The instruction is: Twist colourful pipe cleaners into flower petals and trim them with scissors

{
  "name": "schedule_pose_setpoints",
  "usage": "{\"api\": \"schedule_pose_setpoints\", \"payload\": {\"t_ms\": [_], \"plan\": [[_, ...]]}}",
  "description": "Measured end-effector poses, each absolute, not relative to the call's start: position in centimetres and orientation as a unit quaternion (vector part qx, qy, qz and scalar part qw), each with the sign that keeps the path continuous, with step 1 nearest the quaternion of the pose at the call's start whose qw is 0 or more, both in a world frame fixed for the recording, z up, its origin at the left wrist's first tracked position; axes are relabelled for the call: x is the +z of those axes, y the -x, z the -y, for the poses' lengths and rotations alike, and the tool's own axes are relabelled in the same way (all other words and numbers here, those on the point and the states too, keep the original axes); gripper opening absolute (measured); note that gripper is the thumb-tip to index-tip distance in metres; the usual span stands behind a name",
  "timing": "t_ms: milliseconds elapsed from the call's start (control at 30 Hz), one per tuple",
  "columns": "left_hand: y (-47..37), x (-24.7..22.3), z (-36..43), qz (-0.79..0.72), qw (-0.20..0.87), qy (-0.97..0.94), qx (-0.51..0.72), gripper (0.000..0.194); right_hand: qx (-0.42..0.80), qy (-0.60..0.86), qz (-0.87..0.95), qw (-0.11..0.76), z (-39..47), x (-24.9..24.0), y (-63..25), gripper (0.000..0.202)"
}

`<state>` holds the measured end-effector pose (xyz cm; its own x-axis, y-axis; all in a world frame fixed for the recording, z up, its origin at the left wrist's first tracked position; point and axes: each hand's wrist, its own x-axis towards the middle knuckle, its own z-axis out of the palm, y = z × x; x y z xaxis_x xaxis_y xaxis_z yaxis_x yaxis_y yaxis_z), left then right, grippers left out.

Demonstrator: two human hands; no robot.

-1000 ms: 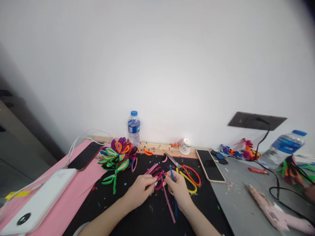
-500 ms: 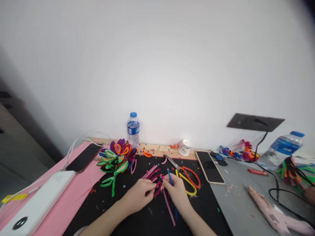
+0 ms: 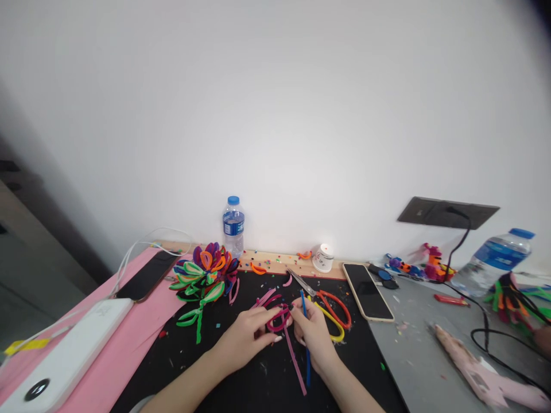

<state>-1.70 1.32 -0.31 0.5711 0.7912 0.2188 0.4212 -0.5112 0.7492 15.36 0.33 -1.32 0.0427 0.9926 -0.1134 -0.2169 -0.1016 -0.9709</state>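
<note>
Between my hands is a magenta pipe cleaner (image 3: 275,328) bent into loops, held just above the black mat (image 3: 258,378). My left hand (image 3: 247,337) has its index finger against the loops, with the thumb lower and apart. My right hand (image 3: 316,338) pinches the loops' right side by a small dark spot that I cannot make out. A straight blue pipe cleaner (image 3: 308,367) also runs through the right hand's fingers. From the loops a pink pipe cleaner (image 3: 295,362) hangs toward me. More pink pipe cleaners (image 3: 263,297) lie just behind the left fingers.
Scissors (image 3: 331,310) with red and yellow handles lie beyond my right hand. A colourful pipe-cleaner flower (image 3: 206,275) sits left. Behind stand a water bottle (image 3: 233,226) and a paper cup (image 3: 322,258). Phones (image 3: 368,292) and a pink glue gun (image 3: 477,373) flank the mat.
My left thumb has spread away from its index finger, which now reaches over the magenta loops. The right hand and the blue pipe cleaner have shifted slightly right.
</note>
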Motion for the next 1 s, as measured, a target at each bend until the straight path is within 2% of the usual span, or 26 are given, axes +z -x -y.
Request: {"api": "schedule_pose_setpoints", "payload": {"t_ms": [167, 333, 633, 1000], "plan": [[1.89, -0.77, -1.44, -0.369, 0.321, -0.801, 0.344, 0.028, 0.598, 0.455, 0.383, 0.538, -0.12, -1.21, -15.29, 0.018], [1.88, -0.63, -1.42, -0.379, 0.329, -0.773, 0.388, 0.031, 0.605, 0.444, 0.367, 0.549, 0.21, -0.86, -15.10, 0.021], [1.69, -1.06, -1.82, -0.415, 0.388, -0.709, 0.418, 0.023, 0.614, 0.447, 0.349, 0.549, 0.29, -0.55, -14.96, 0.023], [1.74, -0.56, -1.86, -0.417, 0.359, -0.726, 0.412, 0.019, 0.590, 0.445, 0.403, 0.540, 0.31, -1.20, -15.25, 0.023]]}}
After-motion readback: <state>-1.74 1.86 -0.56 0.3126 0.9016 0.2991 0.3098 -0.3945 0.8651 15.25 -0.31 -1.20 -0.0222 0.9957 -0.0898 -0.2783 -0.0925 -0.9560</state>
